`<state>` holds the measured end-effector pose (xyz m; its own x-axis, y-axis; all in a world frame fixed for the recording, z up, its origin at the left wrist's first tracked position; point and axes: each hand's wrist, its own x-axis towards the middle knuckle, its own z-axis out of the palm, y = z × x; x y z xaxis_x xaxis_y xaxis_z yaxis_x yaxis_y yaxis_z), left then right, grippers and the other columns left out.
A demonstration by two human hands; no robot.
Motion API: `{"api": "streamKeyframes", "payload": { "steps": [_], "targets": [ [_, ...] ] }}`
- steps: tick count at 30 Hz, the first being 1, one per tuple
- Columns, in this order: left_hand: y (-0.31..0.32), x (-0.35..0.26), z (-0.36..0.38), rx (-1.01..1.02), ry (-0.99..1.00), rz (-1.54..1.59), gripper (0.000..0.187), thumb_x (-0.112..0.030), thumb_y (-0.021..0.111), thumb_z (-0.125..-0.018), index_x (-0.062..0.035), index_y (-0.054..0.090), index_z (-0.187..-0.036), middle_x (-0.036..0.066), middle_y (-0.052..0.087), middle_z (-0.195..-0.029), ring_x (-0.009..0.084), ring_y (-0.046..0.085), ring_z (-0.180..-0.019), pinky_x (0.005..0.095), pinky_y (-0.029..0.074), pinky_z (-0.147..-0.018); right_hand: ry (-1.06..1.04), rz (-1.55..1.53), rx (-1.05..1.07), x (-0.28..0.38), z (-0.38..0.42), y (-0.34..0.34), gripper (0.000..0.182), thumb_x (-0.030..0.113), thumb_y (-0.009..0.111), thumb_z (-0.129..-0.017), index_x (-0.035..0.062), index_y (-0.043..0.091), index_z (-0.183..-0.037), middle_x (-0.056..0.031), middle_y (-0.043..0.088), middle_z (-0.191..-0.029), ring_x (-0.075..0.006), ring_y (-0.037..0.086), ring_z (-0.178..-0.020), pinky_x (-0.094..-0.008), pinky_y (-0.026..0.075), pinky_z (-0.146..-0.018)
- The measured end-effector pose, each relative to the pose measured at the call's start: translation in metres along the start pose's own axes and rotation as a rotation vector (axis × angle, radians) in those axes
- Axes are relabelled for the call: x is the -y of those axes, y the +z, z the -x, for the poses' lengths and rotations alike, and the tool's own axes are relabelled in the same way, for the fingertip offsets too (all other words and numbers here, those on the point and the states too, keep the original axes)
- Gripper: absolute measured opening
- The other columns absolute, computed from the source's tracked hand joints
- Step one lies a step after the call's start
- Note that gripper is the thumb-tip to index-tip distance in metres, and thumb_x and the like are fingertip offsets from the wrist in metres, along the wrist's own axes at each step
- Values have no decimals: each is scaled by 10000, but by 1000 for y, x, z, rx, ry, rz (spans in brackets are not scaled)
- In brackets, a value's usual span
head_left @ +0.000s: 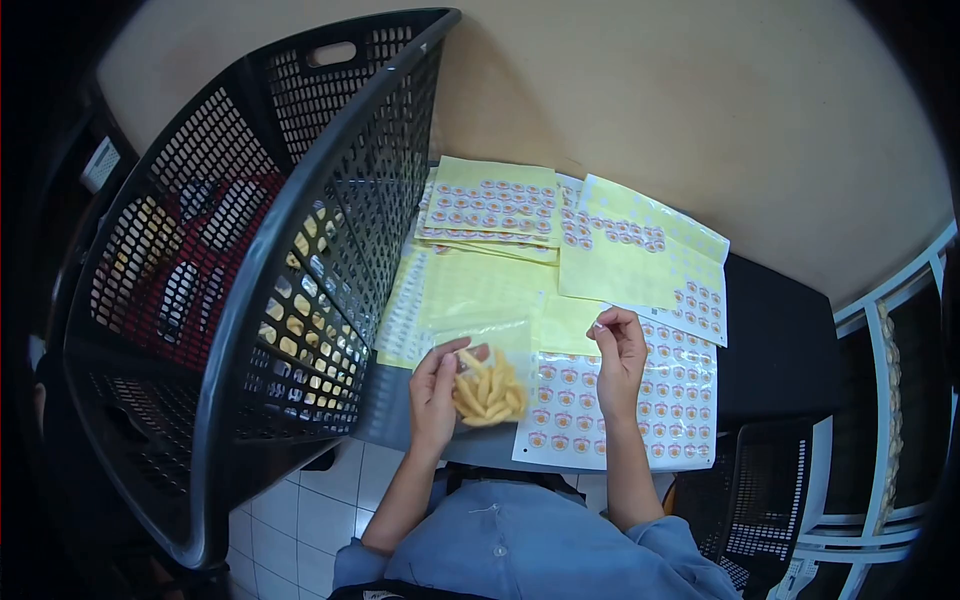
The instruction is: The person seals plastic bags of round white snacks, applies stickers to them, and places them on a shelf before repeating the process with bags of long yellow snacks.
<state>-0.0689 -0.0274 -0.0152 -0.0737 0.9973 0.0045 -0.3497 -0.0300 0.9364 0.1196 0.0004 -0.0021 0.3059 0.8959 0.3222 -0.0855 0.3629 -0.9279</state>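
My left hand (pixel 436 388) holds a clear plastic bag (pixel 490 382) by its left side, with several pale yellow, finger-shaped pieces at the bottom. To the right, my right hand (pixel 620 352) is raised over the sheets, its thumb and fingertips pinched on a tiny whitish piece, perhaps a sticker. Beneath that hand lies a white sheet (pixel 676 400) with rows of round orange and pink stickers. Yellow backing sheets (pixel 480 290), some partly covered with the same stickers, are spread behind the bag.
A large black slatted crate (pixel 250 230) stands tilted at the left, with bagged items showing through its holes. More sticker sheets (pixel 640 245) lie at the back right. A black surface (pixel 775 340) and a dark basket (pixel 765 490) are at the right.
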Motion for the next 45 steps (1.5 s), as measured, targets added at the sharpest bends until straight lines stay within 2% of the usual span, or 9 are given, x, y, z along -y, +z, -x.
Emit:
{"api": "streamKeyframes", "payload": {
  "steps": [3,8,10,22,35,37,39,43,45],
  "targets": [
    [18,-3,-9,98,50,-79,264,-116,335,-880,56,471,-1027,163,557,-988,190,536,-938,259,420,-810,-30,33,73,19,-1,3,76,-22,464,-759,8,478,-828,-25,494,-743,-78,442,-662,-197,361,-617],
    [45,-8,-11,179,145,-170,236,-74,387,-855,60,466,-1032,160,561,-980,189,551,-910,257,433,-778,-323,405,508,60,-5,22,242,-31,489,-726,-8,499,-966,-88,502,-705,-158,501,-639,-250,400,-594],
    [51,-8,-10,181,264,-278,228,-48,417,-830,50,466,-1029,168,572,-942,181,560,-888,253,446,-729,-258,420,479,70,-4,28,255,-26,494,-726,-8,498,-980,-101,504,-703,-181,513,-641,-268,408,-591],
    [64,-16,-2,300,270,-287,206,-25,419,-823,44,473,-1009,153,588,-894,170,577,-838,246,446,-704,-221,531,362,71,7,25,374,10,502,-727,-14,396,-1086,-121,509,-705,-238,521,-660,-333,417,-626],
    [68,-15,-1,356,296,-284,189,-3,383,-836,61,448,-1002,141,557,-940,131,529,-865,225,410,-738,-245,538,296,72,9,23,398,25,529,-712,-22,395,-1085,-114,494,-690,-222,513,-644,-322,430,-621],
    [70,-12,-2,331,317,-253,194,-12,416,-821,58,460,-998,147,585,-891,160,567,-844,245,430,-731,-236,526,290,71,8,22,397,25,530,-712,-22,396,-1083,-114,494,-689,-221,513,-641,-322,431,-621],
    [72,-12,-2,340,314,-238,190,-11,416,-820,57,465,-991,143,586,-888,152,564,-836,242,431,-723,-282,547,249,67,7,20,401,33,560,-710,5,414,-1083,-66,534,-658,-145,546,-618,-260,405,-569],
    [68,-4,-6,354,298,-151,157,-26,424,-822,52,492,-940,126,595,-843,117,555,-787,220,430,-681,-284,584,230,68,8,17,409,37,577,-697,11,422,-1075,-59,530,-650,-155,539,-618,-273,403,-585],
    [72,-8,-5,320,298,-143,139,-38,425,-827,49,500,-907,122,600,-817,107,551,-760,211,426,-664,-404,699,213,70,9,15,409,48,603,-680,23,444,-1056,-50,517,-633,-157,517,-601,-284,395,-594]
  ]
}}
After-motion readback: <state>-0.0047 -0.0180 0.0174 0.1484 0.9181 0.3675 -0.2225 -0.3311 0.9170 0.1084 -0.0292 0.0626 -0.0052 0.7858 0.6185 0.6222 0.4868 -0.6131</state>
